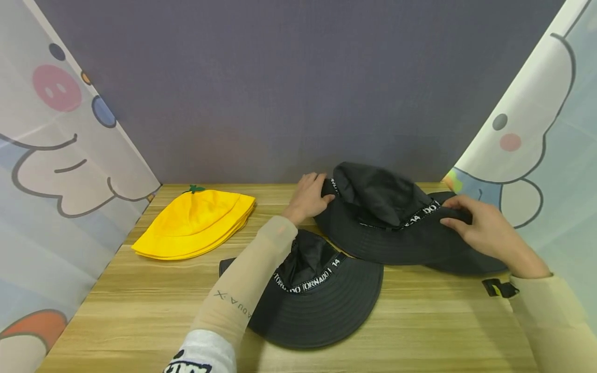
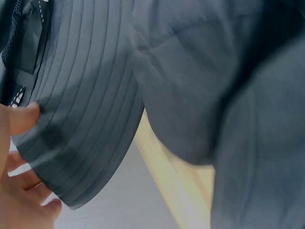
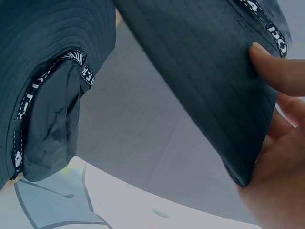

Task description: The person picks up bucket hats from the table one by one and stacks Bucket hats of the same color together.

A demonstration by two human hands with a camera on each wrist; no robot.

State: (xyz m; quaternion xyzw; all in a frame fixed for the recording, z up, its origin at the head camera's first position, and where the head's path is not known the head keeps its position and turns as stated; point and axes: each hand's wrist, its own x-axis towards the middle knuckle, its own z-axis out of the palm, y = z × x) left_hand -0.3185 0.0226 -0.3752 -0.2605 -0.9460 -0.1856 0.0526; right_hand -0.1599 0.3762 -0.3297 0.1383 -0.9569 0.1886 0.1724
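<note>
Between my two hands is a black bucket hat (image 1: 373, 248) with a white-lettered band, its crown up and slumped to one side. My left hand (image 1: 309, 197) grips the left end of its brim, thumb on top and fingers beneath, as the left wrist view shows. At the opposite end my right hand (image 1: 482, 228) pinches the brim (image 3: 205, 90) between thumb and fingers. Another black hat (image 1: 471, 263) lies partly hidden under the held one at the right. A third black hat (image 1: 322, 316) lies nearer me, partly covered by my left forearm.
Yellow hats (image 1: 196, 228), stacked with a green leaf tip on top, lie at the left of the wooden table (image 1: 140, 311). A grey panel (image 1: 298, 93) stands behind, with cartoon-print curtains on both sides. A small black strip (image 1: 500, 288) shows by my right sleeve.
</note>
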